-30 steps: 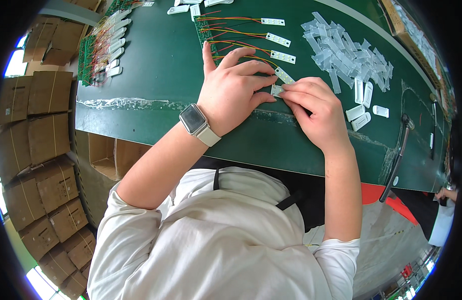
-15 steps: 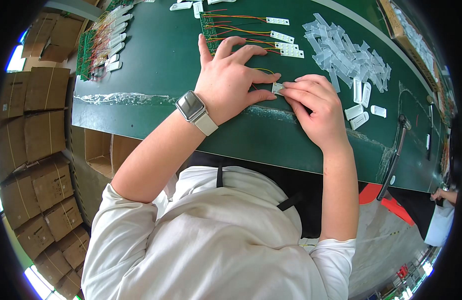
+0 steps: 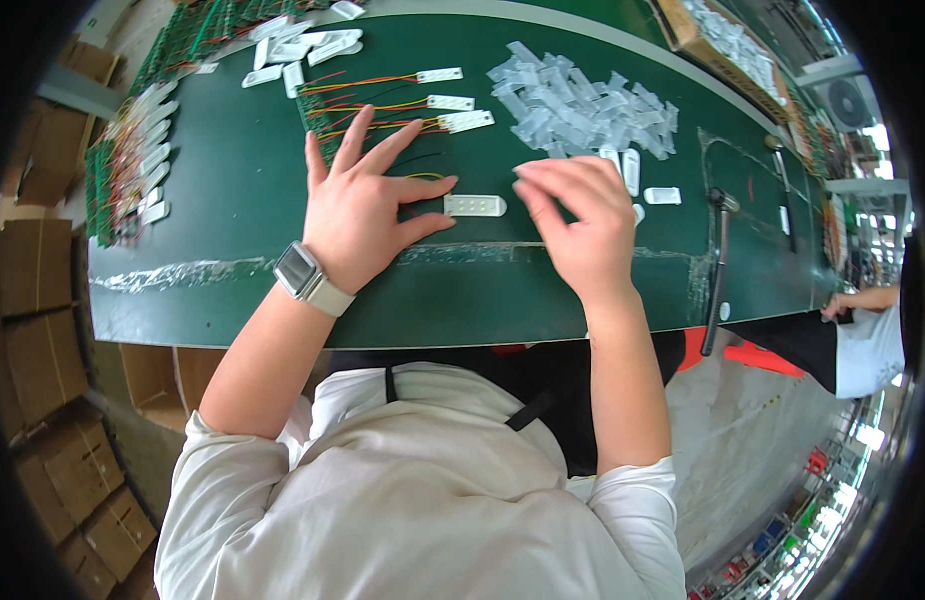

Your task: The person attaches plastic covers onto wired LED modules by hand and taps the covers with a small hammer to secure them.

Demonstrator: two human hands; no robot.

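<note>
A slim white case with a small LED board seated in it lies flat on the green table. The thumb and index finger of my left hand grip its left end from both sides. That hand's other fingers are spread over the wires of a green circuit board. White LED boards on red, yellow and black wires fan out from that board. Right of the case hovers my right hand, fingers bent, thumb apart from them, nothing visible between.
Translucent plastic pieces are heaped at the back right, near white covers. A black-handled hammer lies right. Wired assemblies line the left; more white covers lie at the back. A co-worker's hand shows far right.
My right hand has let go of the LED board and drawn off to the right. The board now shows in its white case. The view has shifted, so the table appears lower and further left.
</note>
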